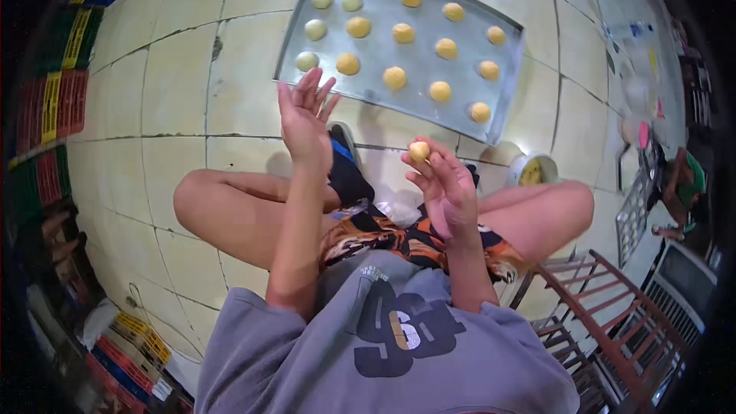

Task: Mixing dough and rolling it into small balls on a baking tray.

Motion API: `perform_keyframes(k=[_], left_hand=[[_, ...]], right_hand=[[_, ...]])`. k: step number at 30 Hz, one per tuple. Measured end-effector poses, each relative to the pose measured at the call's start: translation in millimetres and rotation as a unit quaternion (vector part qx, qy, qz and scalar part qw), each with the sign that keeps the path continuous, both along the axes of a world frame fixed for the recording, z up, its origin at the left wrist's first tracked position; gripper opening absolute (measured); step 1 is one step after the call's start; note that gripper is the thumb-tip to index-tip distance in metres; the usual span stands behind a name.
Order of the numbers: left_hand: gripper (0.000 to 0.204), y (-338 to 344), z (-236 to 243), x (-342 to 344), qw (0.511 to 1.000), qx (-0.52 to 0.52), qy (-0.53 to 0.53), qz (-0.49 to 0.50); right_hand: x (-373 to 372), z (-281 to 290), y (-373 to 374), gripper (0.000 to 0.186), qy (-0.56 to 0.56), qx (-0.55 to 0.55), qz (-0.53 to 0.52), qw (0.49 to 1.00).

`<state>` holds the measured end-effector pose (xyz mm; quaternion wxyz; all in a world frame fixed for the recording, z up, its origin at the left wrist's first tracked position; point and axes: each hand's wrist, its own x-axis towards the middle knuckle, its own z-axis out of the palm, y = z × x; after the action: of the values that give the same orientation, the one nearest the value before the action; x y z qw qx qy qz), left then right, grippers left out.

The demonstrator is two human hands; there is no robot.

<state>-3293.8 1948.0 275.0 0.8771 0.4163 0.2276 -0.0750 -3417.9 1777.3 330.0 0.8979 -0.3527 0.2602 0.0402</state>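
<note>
My right hand [451,192] is raised over my lap, its fingertips closed around a small pale-yellow dough ball [418,151]. My left hand [305,124] is up near the close left corner of a large metal tray [381,0], fingers stretched out and nothing in them. Rows of round dough balls sit spaced apart on that tray. Most, such as one dough ball [395,77], are orange-yellow. In the leftmost part lie several paler ones, among them a pale dough ball [315,29]; my left fingertips partly overlap the nearest pale one.
A white tub [515,169] with yellow contents stands by my right knee. Clear plastic [400,213] lies between my crossed legs on the tiled floor [176,92]. Crates [50,107] line the left. Rightward are a wooden rack [613,299], another filled tray [632,215] and another person [685,184].
</note>
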Motion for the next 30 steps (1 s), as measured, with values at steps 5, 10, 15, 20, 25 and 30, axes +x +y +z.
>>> perform_keyframes(k=[5,10,15,20,25,30], left_hand=[[0.048,49.0,-93.8,66.6,0.908,0.396,0.078,-0.111],[0.051,53.6,-180.1,100.6,0.677,0.673,-0.058,-0.292],[0.057,81.1,-234.8,118.1,0.649,0.705,-0.119,-0.259],[0.058,47.2,-208.0,108.5,0.512,0.799,-0.102,-0.297],[0.057,70.4,-189.3,103.2,0.800,0.541,0.107,-0.234],[0.037,-7.4,-89.5,36.1,0.976,-0.027,0.171,-0.133]], right_hand=[[-12.3,-28.2,-17.0,0.035,0.116,-0.098,0.023,0.988],[-47.8,-45.1,-39.8,0.032,0.180,-0.117,0.028,0.976],[-59.2,-41.1,-39.7,0.031,0.161,-0.132,0.023,0.978],[-59.7,-49.8,-40.4,0.031,0.198,-0.143,-0.030,0.969],[-38.6,-55.2,-15.3,0.034,0.175,-0.150,-0.010,0.973],[-25.6,-47.2,-10.4,0.037,0.137,-0.086,-0.023,0.987]])
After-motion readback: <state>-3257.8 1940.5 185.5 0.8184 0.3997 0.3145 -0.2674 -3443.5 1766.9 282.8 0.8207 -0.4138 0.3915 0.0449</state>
